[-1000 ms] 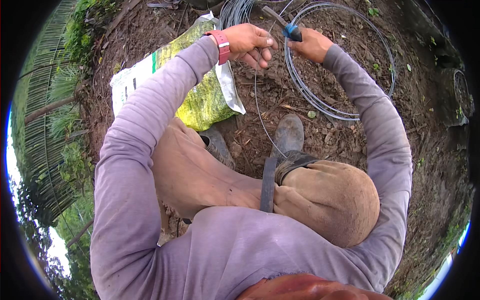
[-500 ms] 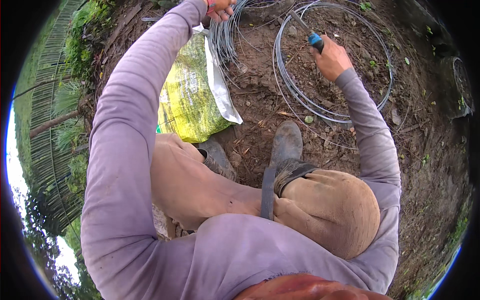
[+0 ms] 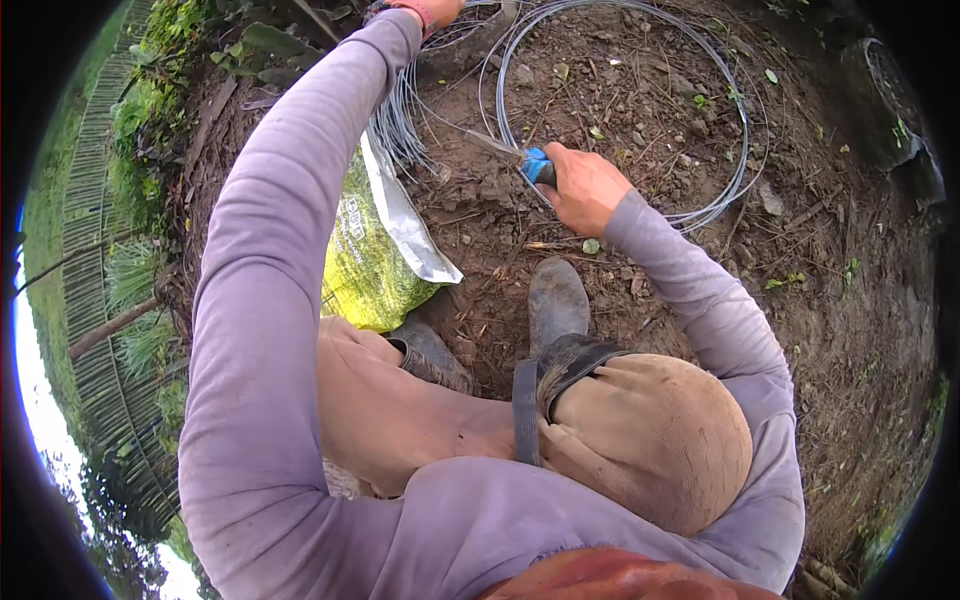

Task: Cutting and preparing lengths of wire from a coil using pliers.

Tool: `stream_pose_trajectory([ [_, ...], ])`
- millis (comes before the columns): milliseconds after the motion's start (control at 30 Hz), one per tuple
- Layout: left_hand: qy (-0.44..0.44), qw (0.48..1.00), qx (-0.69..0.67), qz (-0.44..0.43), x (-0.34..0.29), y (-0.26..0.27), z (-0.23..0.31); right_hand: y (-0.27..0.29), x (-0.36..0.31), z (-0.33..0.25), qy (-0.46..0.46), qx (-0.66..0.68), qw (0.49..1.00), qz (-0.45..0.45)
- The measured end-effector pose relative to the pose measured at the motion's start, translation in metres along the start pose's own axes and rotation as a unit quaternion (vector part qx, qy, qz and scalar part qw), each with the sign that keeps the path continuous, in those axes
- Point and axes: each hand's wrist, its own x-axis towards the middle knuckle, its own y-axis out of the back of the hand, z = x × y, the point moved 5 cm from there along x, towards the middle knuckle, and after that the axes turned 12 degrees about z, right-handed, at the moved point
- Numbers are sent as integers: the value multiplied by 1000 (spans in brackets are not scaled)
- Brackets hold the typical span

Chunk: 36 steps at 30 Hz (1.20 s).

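Observation:
My right hand [image 3: 585, 188] is closed round the blue and black handle of a knife [image 3: 492, 144]. Its narrow, dirty blade points left and a little up, toward a bundle of cut grey wires [image 3: 398, 122]. Beyond and to the right of that hand, a large loose coil of grey wire [image 3: 745, 110] lies on the soil. At the top edge, above the wire bundle, my left hand [image 3: 440, 10] is mostly cut off by the frame and its fingers are hidden. A red band circles the left wrist.
A yellow-green and white sack [image 3: 375, 255] lies under my left forearm, beside my boots [image 3: 558, 300]. Muddy ground with twigs and small leaves spreads around. A bamboo fence [image 3: 105, 330] and green plants [image 3: 150, 110] stand at the left. A dark log-like object [image 3: 895, 110] is at the far right.
My right hand has come left and nearer with the knife, its blade now pointing more to the left. My left hand has slipped further past the top edge. The view has shifted slightly.

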Motion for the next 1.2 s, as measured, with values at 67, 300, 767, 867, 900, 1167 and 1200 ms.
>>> stream_pose_trajectory([
  [67,8,999,6,45,0,9,-4,-6,0,4,-16,-5,1000,-15],
  [300,6,983,-4,186,1,37,-12,-21,-10,33,-72,11,994,-83],
  [767,60,976,-202,54,-23,5,-55,-68,-65,91,-135,-12,976,-170],
  [867,293,781,-544,-91,-42,-27,-6,-71,-65,94,-157,-30,969,-186],
  [900,314,716,-612,-120,-47,-28,14,-72,-64,92,-138,-21,973,-183],
  [1167,272,343,-755,-487,-48,-16,106,-74,-68,92,-142,-34,975,-170],
  [1200,280,446,-747,-406,-46,-14,94,-72,-69,94,-148,-41,968,-197],
])
